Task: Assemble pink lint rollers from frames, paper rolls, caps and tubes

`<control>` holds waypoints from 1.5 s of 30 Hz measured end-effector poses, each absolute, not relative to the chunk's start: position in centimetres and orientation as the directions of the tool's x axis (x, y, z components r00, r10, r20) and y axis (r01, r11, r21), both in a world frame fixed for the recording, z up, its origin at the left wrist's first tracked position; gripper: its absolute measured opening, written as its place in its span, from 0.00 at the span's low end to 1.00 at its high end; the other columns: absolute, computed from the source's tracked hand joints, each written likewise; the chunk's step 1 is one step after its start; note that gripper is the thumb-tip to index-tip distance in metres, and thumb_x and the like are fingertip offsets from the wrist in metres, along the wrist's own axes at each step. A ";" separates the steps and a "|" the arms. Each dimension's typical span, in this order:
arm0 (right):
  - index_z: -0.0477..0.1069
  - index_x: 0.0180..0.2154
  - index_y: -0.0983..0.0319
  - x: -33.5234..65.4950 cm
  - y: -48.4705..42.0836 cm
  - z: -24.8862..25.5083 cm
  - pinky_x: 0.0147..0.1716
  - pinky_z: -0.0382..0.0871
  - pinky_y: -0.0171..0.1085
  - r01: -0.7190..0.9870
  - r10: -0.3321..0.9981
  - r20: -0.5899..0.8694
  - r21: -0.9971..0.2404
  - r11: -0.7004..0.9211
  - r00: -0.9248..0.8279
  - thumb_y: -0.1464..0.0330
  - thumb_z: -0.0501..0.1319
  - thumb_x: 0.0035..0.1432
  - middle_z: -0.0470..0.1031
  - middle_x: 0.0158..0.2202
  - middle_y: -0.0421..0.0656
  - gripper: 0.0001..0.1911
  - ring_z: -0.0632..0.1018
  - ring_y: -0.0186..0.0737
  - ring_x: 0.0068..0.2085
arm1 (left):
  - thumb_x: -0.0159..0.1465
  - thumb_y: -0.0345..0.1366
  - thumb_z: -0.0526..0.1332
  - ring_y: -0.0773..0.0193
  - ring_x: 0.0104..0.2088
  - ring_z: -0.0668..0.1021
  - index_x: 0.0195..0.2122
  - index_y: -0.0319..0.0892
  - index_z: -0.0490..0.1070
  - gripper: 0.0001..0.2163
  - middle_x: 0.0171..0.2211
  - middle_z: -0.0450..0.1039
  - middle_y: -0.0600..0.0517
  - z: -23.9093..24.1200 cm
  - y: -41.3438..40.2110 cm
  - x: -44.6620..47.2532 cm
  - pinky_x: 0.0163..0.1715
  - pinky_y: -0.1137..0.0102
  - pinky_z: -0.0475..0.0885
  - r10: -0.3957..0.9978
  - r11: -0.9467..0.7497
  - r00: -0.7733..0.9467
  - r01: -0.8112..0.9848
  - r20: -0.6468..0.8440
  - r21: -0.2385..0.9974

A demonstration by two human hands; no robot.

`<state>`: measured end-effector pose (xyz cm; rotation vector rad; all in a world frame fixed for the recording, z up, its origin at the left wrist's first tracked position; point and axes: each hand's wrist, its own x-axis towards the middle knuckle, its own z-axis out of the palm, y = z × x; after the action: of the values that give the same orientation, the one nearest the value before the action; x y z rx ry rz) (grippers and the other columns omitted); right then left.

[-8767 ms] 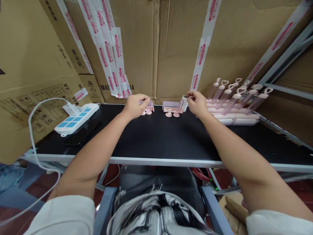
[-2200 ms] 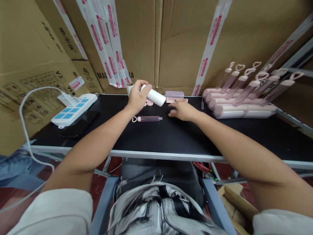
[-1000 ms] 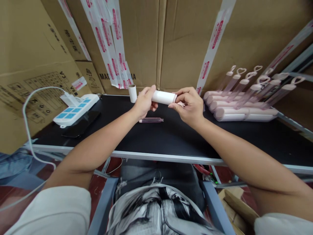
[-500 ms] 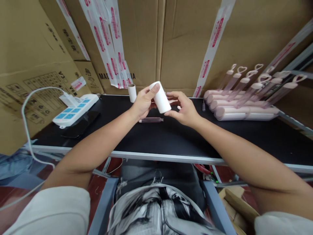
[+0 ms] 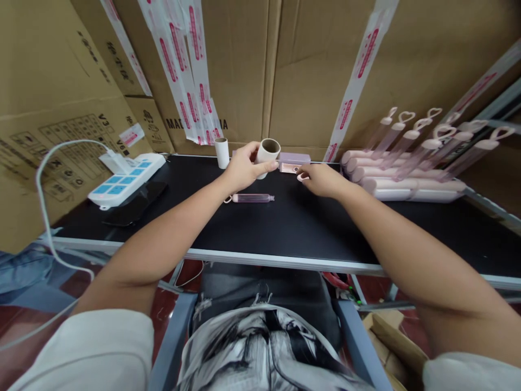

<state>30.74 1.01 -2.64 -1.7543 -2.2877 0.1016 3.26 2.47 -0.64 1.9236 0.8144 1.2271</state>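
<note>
My left hand [image 5: 246, 167] is wrapped around a white cardboard tube [image 5: 269, 147], held upright with its open end facing up. At the back of the table, my right hand [image 5: 321, 179] has its fingers curled together at a small pink loop [image 5: 302, 177]; what the loop belongs to is partly hidden. Beside those fingertips lies a light pink piece [image 5: 288, 168], in front of a lilac block [image 5: 295, 158]. A clear purple-pink tube with a pink loop handle [image 5: 253, 198] rests in front of my left hand. Another white cardboard tube [image 5: 222, 152] stands behind it.
On the right, several pale pink rolls [image 5: 411, 187] lie stacked, with loop-handled clear tubes [image 5: 407, 144] leaning over them. A power strip [image 5: 126, 182] with a white cable and a dark flat object [image 5: 136, 203] sit at the left. Cardboard [image 5: 309, 81] walls the back.
My right hand has left the white cardboard tube and moved right to the small pink loop. The tube, now only in my left hand, has turned so its open end shows.
</note>
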 end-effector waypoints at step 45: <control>0.77 0.42 0.58 27.1 -2.3 -2.1 0.37 0.75 0.43 0.521 0.755 0.594 -0.567 0.638 -0.279 0.49 0.72 0.60 0.85 0.39 0.45 0.21 0.82 0.46 0.36 | 0.61 0.48 0.75 0.54 0.41 0.82 0.50 0.44 0.84 0.20 0.43 0.86 0.48 -1.0 1.2 2.9 0.42 0.65 0.68 0.728 -0.684 0.527 0.605 0.440 0.407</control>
<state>27.07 -2.29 -2.12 -1.0027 -1.9555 0.3261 2.90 1.21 -1.00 2.5614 1.1339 0.8816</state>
